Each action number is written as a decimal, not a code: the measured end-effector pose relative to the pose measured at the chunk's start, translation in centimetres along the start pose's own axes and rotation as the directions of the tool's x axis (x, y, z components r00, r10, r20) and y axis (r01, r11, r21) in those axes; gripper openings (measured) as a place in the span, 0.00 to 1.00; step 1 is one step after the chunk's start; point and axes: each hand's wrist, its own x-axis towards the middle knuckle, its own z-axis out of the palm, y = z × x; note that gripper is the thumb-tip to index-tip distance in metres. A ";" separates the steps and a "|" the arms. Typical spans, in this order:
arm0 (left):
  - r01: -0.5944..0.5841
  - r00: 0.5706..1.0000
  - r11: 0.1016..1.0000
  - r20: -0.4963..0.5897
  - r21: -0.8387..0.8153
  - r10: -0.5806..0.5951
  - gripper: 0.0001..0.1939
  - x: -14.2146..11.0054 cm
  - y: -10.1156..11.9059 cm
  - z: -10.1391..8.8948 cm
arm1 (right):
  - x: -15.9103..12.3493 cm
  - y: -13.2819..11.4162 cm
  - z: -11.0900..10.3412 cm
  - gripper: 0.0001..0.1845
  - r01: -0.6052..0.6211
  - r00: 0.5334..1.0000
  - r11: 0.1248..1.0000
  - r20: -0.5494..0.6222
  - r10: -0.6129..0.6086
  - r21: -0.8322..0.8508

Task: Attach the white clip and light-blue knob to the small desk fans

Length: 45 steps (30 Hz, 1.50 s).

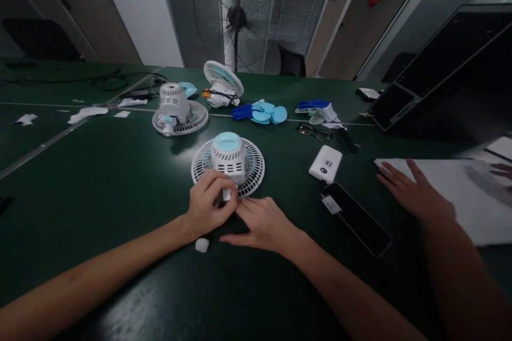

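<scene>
A small white desk fan (229, 155) with a light-blue cap lies on its round grille, motor housing upward, in front of me. My left hand (212, 200) is closed at the fan's near side, thumb and fingers pinching a short white part that sticks out there. Just to the right, my right hand (264, 221) rests low, its fingers stretched toward the grille's near rim and its thumb apart. The fingertips of both hands nearly meet, so what lies between them is partly hidden. A small white lump (202, 245) sits on the green table (160, 277) below my left hand.
Farther back are two more small fans (176, 106) (224, 85), light-blue blades (269, 112) and blue gloves (314, 105). Glasses (315, 131), a white power bank (326, 164) and a phone (358, 218) lie to the right. Another person's hand (420, 197) rests on white paper (468, 197).
</scene>
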 end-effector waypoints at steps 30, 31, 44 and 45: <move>0.082 0.898 0.994 0.426 0.071 -0.105 0.07 -0.1 -1.6 -0.7 | -0.2 -1.5 -0.2 0.10 0.149 0.989 0.989 0.022 -0.149 -0.011; 0.064 0.895 0.993 0.435 0.095 -0.099 0.08 -0.1 -1.7 -0.7 | -0.3 -1.5 -0.3 0.10 0.151 0.989 0.988 -0.007 -0.151 0.019; 0.177 0.959 0.941 0.265 -0.287 -0.100 0.02 -0.7 -1.3 -2.0 | -0.5 1.4 -0.6 0.12 -0.295 0.545 0.853 -0.658 0.520 0.429; 0.185 0.969 0.925 0.218 -0.331 -0.116 0.02 -0.8 -1.3 -1.9 | -0.4 1.6 -0.5 0.12 -0.307 0.540 0.833 -0.636 0.551 0.461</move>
